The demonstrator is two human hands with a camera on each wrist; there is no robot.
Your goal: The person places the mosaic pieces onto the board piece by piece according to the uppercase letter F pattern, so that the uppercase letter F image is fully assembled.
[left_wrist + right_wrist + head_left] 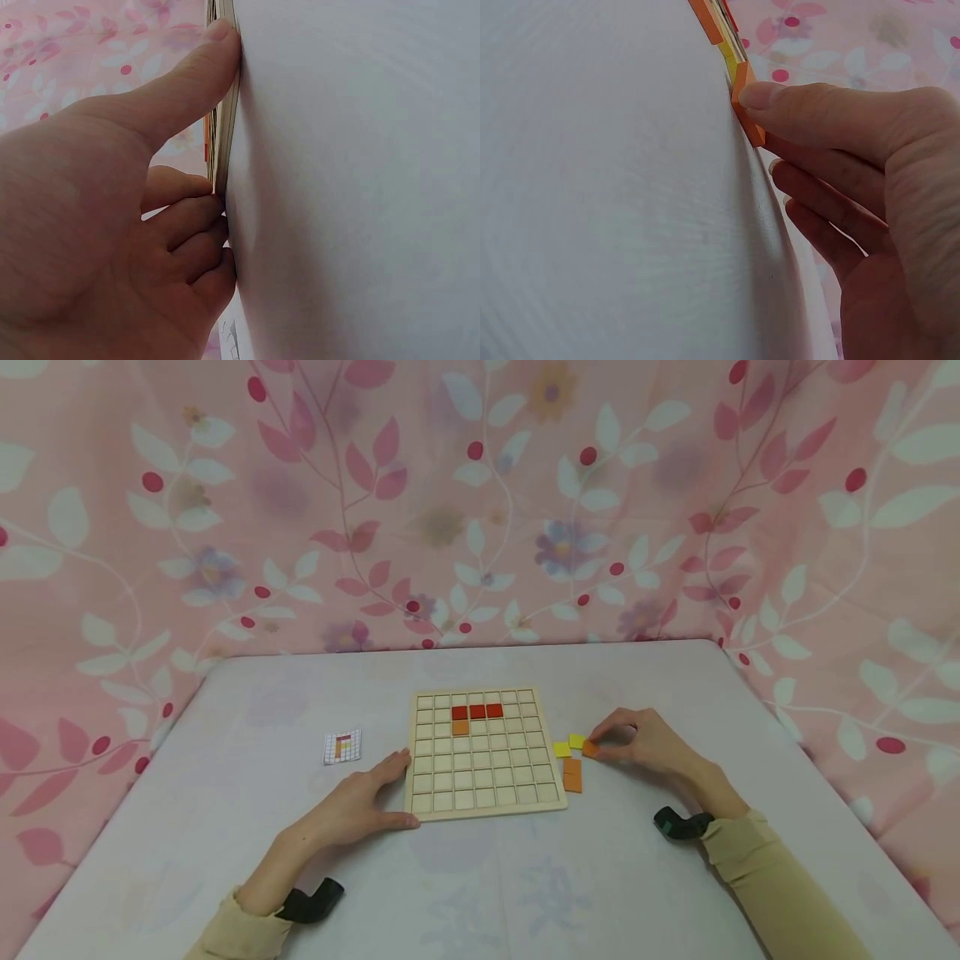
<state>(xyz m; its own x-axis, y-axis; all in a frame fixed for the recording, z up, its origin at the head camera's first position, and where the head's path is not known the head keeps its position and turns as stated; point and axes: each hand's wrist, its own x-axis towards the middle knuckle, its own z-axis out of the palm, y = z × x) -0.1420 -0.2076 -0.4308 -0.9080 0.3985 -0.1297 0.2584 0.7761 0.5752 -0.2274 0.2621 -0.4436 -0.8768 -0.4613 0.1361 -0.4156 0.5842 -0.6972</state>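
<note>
A square wooden board [485, 777] with a grid of cells lies mid-table. It bears several red tiles [477, 712] in a row and one orange tile [461, 727] below the leftmost. My left hand [352, 806] touches its near left corner, thumb along the front edge and fingers at the left side; the thumb also shows against the edge in the left wrist view. Right of the board, my right hand [651, 745] pinches a loose orange piece [748, 112] between thumb and fingers. Yellow tiles [562, 750] and more orange tiles [572, 776] lie just beside the board.
A small card [342, 747] with a coloured grid pattern lies left of the board. The table wears a white cloth [525, 877], with a pink floral curtain [480, 527] behind and at both sides. Black wrist devices [311, 902] sit on both forearms.
</note>
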